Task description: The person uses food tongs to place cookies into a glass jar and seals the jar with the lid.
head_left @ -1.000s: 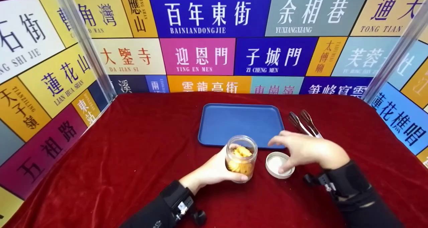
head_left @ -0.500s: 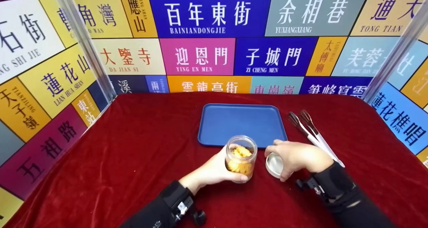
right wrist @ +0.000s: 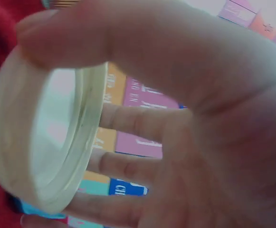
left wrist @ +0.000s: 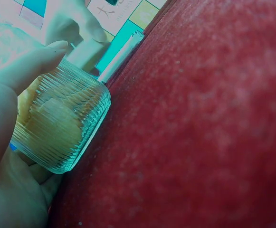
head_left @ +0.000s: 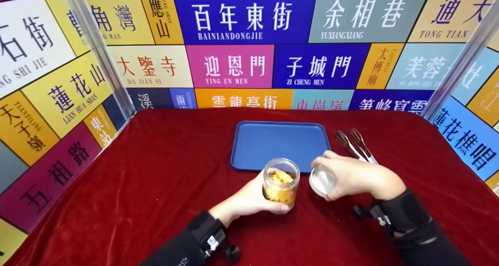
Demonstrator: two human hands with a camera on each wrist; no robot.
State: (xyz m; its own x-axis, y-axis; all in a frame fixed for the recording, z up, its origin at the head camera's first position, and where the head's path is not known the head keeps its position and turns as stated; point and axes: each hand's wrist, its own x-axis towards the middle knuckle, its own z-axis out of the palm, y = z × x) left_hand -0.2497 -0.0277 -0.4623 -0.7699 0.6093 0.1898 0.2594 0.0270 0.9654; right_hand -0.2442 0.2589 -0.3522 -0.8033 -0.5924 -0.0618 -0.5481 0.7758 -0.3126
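Observation:
My left hand (head_left: 253,197) grips a ribbed clear glass jar (head_left: 287,195) around its side. The jar stands upright and uncovered on the red cloth, with yellow cookies (head_left: 281,177) inside. To its right, my right hand (head_left: 354,176) holds a round cream-coloured lid (head_left: 322,182) by the rim. The lid is tilted, its hollow inner side showing. In the right wrist view, the thumb presses the near edge of the lid (right wrist: 9,133) while the other fingers reach its far side. The left wrist view shows the ribbed jar (left wrist: 64,118) between thumb and fingers.
Behind the jar lies a blue rectangular tray (head_left: 280,145). Tongs (head_left: 356,145) with brown tips and white handles lie right of the tray, partly hidden by my right hand. Red cloth (head_left: 156,180) covers the table. Sign-patterned panels (head_left: 230,65) stand at the back and sides.
My right hand has come down to the lid, taken hold of it and lifted and tilted it off the cloth. The left hand and the jar have stayed put.

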